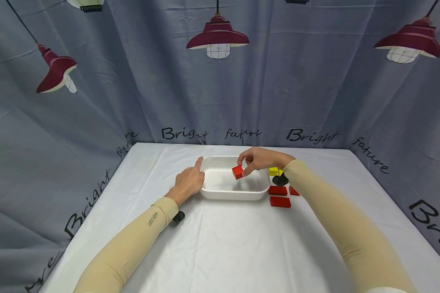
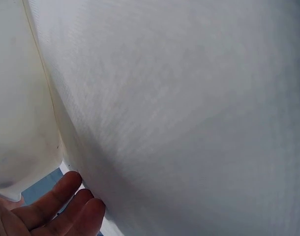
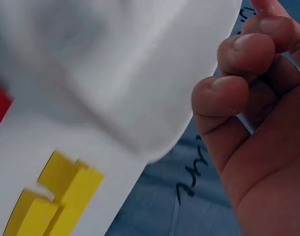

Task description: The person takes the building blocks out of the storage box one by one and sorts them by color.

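Note:
A white plastic tub (image 1: 234,195) stands on the cloth-covered table between both hands. Over its inside, my right hand (image 1: 257,158) pinches a small red block (image 1: 238,172) between thumb and fingers. The right wrist view shows the curled fingers of that hand close up, but the block is out of that picture. At the tub's left end, my left hand (image 1: 190,179) rests against the wall, index finger stretched along the rim. In the left wrist view its other fingers (image 2: 66,206) are loosely extended beside the tub's outer wall.
Red blocks (image 1: 280,202) lie on the table just right of the tub. Behind them, yellow blocks (image 3: 66,191) sit partly hidden by the right wrist and its black camera (image 1: 280,180). A grey-blue printed curtain (image 1: 220,93) hangs behind the table (image 1: 238,244).

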Action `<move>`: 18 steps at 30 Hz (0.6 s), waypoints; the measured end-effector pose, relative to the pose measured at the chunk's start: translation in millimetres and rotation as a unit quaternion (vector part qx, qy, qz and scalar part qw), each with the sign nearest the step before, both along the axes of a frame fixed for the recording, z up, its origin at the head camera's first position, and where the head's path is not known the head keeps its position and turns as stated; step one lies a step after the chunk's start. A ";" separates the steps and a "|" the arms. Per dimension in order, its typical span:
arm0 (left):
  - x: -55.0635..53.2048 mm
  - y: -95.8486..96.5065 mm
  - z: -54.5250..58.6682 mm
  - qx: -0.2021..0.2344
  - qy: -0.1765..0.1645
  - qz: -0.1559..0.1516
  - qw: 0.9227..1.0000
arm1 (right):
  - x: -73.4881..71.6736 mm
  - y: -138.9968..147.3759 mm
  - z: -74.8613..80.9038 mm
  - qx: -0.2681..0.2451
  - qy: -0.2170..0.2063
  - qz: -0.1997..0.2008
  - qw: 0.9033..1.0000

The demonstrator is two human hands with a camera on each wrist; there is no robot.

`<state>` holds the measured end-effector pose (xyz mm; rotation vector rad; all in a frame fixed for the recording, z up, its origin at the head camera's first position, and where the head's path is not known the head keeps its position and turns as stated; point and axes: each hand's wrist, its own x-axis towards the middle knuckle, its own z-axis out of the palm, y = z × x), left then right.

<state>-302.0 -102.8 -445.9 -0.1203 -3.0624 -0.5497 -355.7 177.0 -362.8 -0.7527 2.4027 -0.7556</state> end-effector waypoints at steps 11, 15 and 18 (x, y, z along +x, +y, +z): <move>-0.7 -2.8 2.9 -0.001 -0.007 -0.001 1.000 | 28.4 49.6 7.8 -0.025 0.035 -0.049 0.998; -0.7 -1.3 1.0 -0.005 -0.008 -0.003 1.000 | 39.3 69.3 4.0 -0.032 0.048 -0.068 0.996; -1.1 -0.4 0.6 -0.006 -0.007 -0.004 1.000 | 47.3 84.1 0.8 -0.027 0.058 -0.080 0.995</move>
